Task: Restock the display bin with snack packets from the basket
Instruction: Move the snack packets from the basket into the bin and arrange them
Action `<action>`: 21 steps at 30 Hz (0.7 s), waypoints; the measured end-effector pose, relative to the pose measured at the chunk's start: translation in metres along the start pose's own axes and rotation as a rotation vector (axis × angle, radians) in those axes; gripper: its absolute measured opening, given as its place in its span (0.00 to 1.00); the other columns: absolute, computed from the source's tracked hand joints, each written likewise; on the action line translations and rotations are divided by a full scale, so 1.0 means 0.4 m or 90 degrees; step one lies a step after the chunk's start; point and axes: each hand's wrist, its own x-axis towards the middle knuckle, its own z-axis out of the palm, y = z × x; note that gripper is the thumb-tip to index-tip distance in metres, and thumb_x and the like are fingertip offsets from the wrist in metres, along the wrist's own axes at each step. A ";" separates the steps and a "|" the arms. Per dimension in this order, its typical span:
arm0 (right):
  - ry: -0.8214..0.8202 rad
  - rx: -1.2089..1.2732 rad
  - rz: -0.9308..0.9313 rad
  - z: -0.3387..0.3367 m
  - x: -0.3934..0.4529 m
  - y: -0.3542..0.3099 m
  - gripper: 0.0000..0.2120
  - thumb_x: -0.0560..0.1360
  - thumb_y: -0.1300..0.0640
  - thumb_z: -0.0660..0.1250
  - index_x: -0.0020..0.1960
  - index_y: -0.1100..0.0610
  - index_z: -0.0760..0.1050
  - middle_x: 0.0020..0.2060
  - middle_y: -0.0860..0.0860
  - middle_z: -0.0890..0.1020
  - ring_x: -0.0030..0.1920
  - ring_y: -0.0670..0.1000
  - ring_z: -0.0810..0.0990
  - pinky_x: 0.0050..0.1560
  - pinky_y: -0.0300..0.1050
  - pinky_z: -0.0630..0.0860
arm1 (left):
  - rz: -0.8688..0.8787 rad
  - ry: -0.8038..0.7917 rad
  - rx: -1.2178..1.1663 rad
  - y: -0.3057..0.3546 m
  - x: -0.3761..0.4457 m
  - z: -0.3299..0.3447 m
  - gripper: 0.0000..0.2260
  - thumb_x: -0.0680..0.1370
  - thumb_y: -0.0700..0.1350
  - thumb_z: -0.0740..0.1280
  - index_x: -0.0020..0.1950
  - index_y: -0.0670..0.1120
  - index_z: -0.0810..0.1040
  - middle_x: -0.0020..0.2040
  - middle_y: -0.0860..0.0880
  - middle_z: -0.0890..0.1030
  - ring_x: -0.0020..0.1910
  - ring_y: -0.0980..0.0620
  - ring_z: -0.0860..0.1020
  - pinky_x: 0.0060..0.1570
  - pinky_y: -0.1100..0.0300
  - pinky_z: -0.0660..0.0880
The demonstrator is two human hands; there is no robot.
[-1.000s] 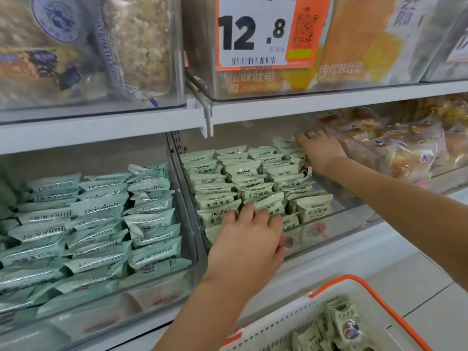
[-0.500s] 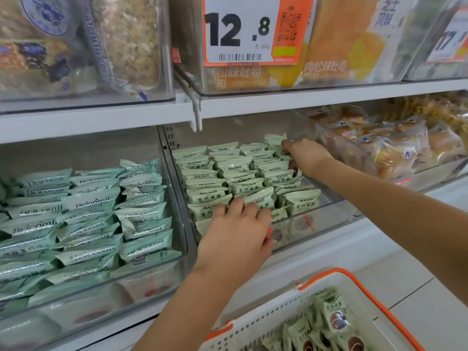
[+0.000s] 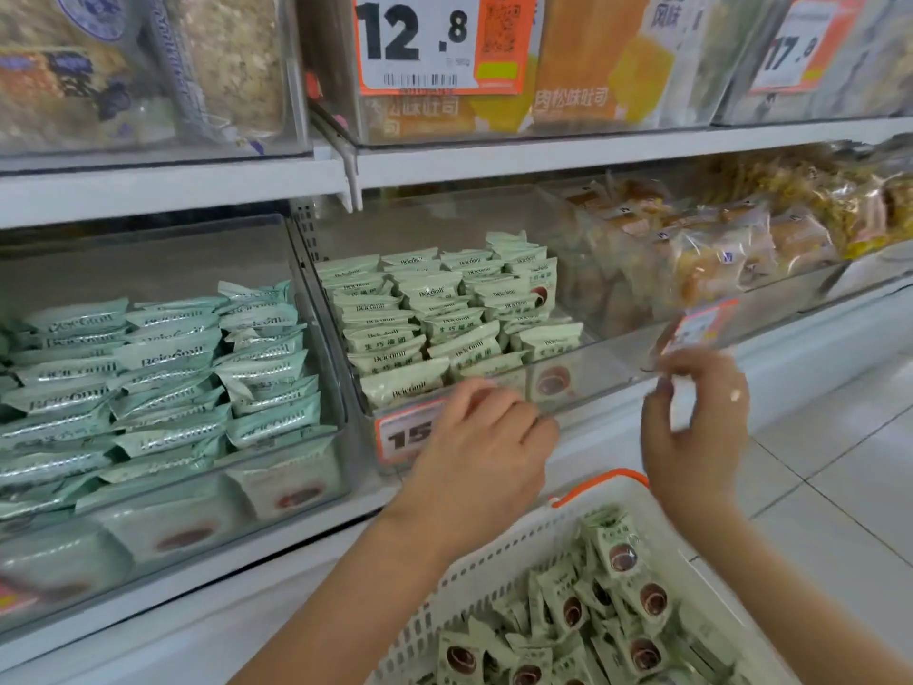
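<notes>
The clear acrylic display bin (image 3: 583, 388) is seen largely filled with rows of pale green snack packets (image 3: 435, 313); a front-right gap is left. Many packets remain in the white, orange-rimmed plastic basket (image 3: 514, 551). The left hand (image 3: 484, 452) and right hand (image 3: 696, 427) are held empty, fingers loosely curled.

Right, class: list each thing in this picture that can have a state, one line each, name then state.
display bin: partly filled, packets in rows, front right corner bare.
snack packets: standing in rows in the bin.
basket: holds loose packets.
left hand: at the bin's front edge, fingers curled, grip unclear.
right hand: raised by the bin's right end, holding nothing visible.
teal packets: stacked in the neighbouring bin.
</notes>
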 end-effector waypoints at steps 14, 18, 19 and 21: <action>-1.080 -0.065 0.521 0.051 -0.856 0.023 0.40 0.73 0.52 0.70 0.75 0.50 0.49 0.73 0.55 0.55 0.67 0.58 0.67 0.60 0.49 0.72 | -0.376 -0.833 -0.232 0.240 -0.597 0.245 0.10 0.77 0.41 0.61 0.58 0.47 0.70 0.58 0.44 0.76 0.55 0.44 0.75 0.48 0.54 0.69; -1.146 -0.166 0.473 0.086 -0.917 -0.008 0.49 0.68 0.47 0.74 0.76 0.46 0.44 0.75 0.57 0.50 0.72 0.65 0.57 0.69 0.58 0.63 | -0.455 -0.919 -0.260 0.241 -0.644 0.299 0.21 0.76 0.46 0.64 0.69 0.48 0.66 0.63 0.44 0.73 0.59 0.44 0.74 0.56 0.50 0.74; -1.141 -0.201 0.448 0.089 -0.923 -0.021 0.49 0.68 0.48 0.74 0.76 0.47 0.44 0.75 0.58 0.50 0.72 0.65 0.55 0.69 0.59 0.62 | -0.495 -0.908 -0.283 0.239 -0.645 0.314 0.22 0.76 0.46 0.65 0.70 0.48 0.66 0.64 0.44 0.73 0.59 0.44 0.75 0.56 0.50 0.74; -1.106 -0.235 0.408 0.091 -0.927 -0.044 0.50 0.66 0.49 0.76 0.76 0.49 0.45 0.74 0.58 0.52 0.72 0.64 0.55 0.67 0.60 0.65 | -0.534 -0.911 -0.296 0.240 -0.649 0.338 0.20 0.76 0.45 0.65 0.68 0.47 0.69 0.61 0.45 0.74 0.57 0.45 0.76 0.55 0.50 0.75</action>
